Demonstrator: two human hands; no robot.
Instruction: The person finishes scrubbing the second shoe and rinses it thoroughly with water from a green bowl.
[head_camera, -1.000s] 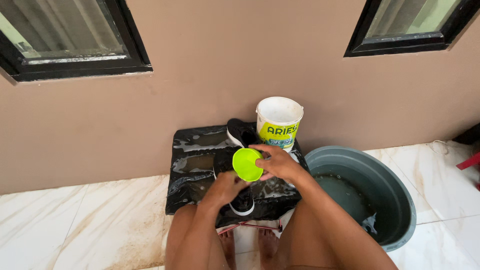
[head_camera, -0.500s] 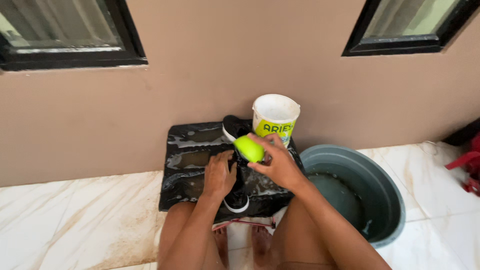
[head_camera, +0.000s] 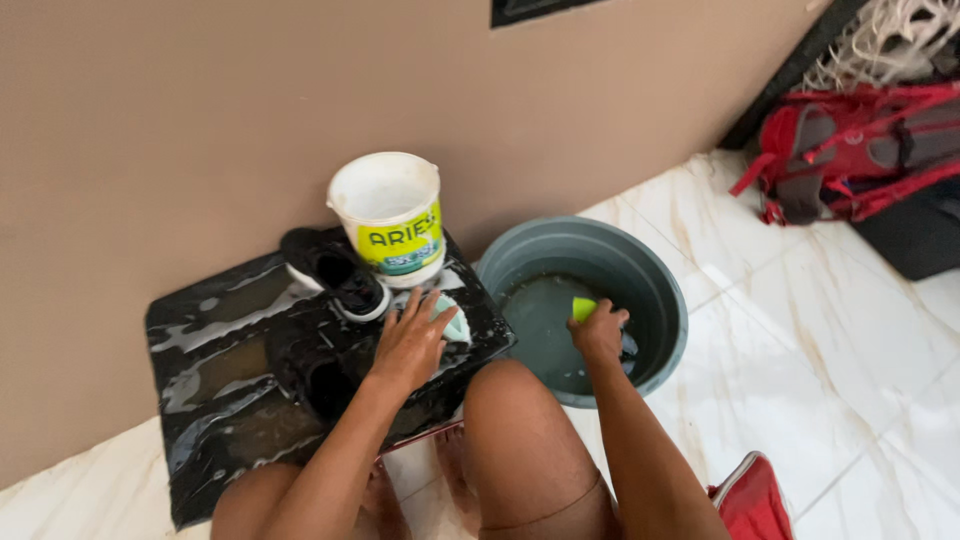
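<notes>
At 3 o'clock, over grey basin (head_camera: 660, 290) | right hand (head_camera: 598, 332) grips green brush (head_camera: 583, 307) | left hand (head_camera: 408, 345) flat, grip wide, on black sneaker (head_camera: 335, 270) slab.

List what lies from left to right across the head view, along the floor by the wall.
Black wet slab → black shoe → white bucket → left hand → right hand holding a green brush in the grey basin → red backpack.
</notes>
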